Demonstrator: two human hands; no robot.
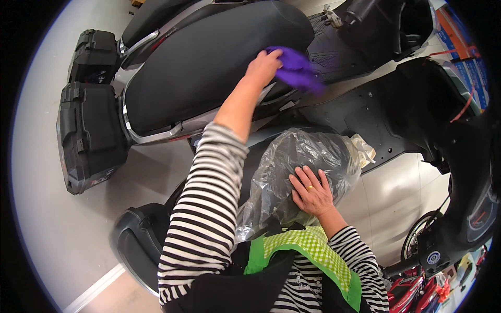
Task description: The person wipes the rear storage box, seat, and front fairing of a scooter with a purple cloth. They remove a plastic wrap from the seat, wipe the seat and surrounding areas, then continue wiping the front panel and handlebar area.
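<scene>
My left hand (263,68) reaches out over the far scooter and grips a purple cloth (298,70). The cloth hangs past the front side of that scooter's long black seat (214,60) and is blurred by motion. Nearer to me, my right hand (313,192) lies flat with its fingers spread on a crinkled clear plastic cover (276,161). This cover wraps the dark seat of the nearer scooter, with its bunched, whitish end (362,150) toward the footboard. A ring shows on one finger of the right hand.
Black top cases (91,135) jut out behind the far scooters at the left. The nearer scooter's footboard (365,117) and handlebar column (469,208) stand to the right. Blue and orange boxes (462,47) sit at the upper right, red vehicles (412,292) at the lower right.
</scene>
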